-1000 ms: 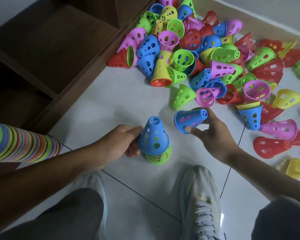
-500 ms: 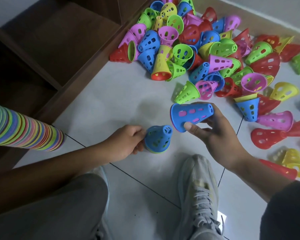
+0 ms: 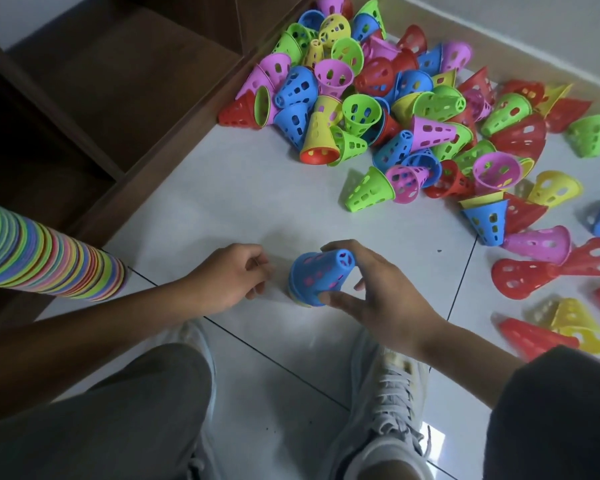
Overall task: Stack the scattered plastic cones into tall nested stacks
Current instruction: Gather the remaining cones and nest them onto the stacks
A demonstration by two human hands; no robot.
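A short nested stack stands on the floor tile, with a blue cone (image 3: 317, 275) on top and a yellow-green rim showing under it. My right hand (image 3: 378, 292) holds that blue cone, thumb at its base and fingers over its narrow top. Just left of the stack, not touching it, is my left hand (image 3: 227, 277), fingers loosely curled and holding nothing. A big pile of loose cones (image 3: 395, 109) in red, blue, green, pink and yellow lies at the upper right. A long multicoloured nested stack (image 3: 49, 252) reaches in from the left edge.
A dark wooden shelf unit (image 3: 101, 98) fills the upper left, its edge beside the pile. More loose cones, such as a red cone (image 3: 520, 278), lie at the right. My two shoes (image 3: 385, 393) and knees are at the bottom. A wall skirting runs along the top right.
My right hand brought the blue cone down onto the small stack. My left hand let go of the stack and drew back to the left.
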